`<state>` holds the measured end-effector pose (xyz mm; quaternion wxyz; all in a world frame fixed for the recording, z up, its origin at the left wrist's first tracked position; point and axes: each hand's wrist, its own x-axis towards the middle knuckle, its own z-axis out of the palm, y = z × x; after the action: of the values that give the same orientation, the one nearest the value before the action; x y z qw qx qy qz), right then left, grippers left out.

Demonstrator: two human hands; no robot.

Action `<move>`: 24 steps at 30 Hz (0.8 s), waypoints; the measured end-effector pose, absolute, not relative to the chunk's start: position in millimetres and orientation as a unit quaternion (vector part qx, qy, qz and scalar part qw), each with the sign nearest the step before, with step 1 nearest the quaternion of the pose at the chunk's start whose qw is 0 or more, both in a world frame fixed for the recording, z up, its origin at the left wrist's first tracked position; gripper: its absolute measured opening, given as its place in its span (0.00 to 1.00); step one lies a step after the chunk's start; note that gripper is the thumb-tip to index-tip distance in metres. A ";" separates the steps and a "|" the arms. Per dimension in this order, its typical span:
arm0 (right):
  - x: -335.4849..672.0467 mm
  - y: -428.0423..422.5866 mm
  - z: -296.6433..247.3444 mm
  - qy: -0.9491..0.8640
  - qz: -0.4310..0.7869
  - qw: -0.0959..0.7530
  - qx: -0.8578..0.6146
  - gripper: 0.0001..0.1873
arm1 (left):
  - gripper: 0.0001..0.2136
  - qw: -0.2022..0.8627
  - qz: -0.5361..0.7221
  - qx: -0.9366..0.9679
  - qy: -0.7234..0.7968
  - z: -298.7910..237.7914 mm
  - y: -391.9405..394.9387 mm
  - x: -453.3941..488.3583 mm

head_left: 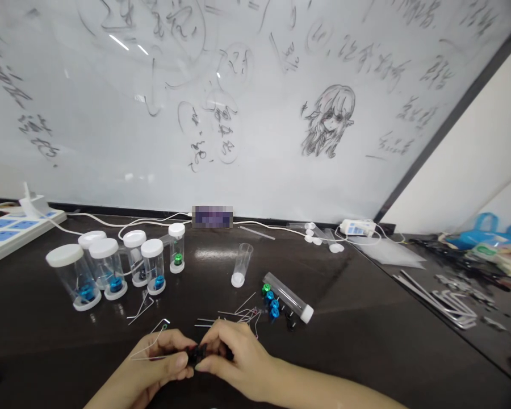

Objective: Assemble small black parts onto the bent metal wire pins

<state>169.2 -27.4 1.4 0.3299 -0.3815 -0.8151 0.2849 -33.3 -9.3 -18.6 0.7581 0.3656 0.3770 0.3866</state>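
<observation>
My left hand [162,363] and my right hand [238,358] meet at the front of the dark table, closed from either side on a small black part [195,355]. Fingers cover most of that part, so its exact kind does not show. Thin bent metal wire [151,345] with a small green ring sticks out from my left hand. Just beyond my fingers lie several bent wires [249,312]. Blue knob-like pieces [274,307] and a green one [266,288] sit beside a clear tube [287,296] with a white cap.
Several clear tubes with white caps [104,248] stand at the left, coloured pieces inside. An uncapped tube [241,264] stands mid-table. Behind are a power strip [8,230], white cables [272,225] and a whiteboard [255,113]. Metal rods [438,301] and plastic bags [489,244] lie right.
</observation>
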 end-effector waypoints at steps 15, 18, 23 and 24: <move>167.4 -26.1 1.0 -0.779 0.332 0.371 -0.382 0.16 | 0.11 0.750 0.419 0.313 0.404 -10.1 -13.1 -33.1; 166.9 -26.3 -0.1 -0.787 0.298 0.376 -0.388 0.09 | 0.11 0.749 0.423 0.311 0.406 -11.0 -12.2 -33.5; 167.5 -27.0 1.3 -0.799 0.278 0.365 -0.389 0.08 | 0.11 0.758 0.407 0.322 0.395 -9.2 -13.3 -33.7; 167.6 -27.1 1.6 -0.803 0.272 0.361 -0.388 0.08 | 0.12 0.760 0.403 0.329 0.390 -9.5 -13.2 -34.1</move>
<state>167.6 -27.1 1.6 0.3615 -0.3878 -0.8032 0.2717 -34.1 -13.2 -9.5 0.7598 0.3287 0.3900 0.4031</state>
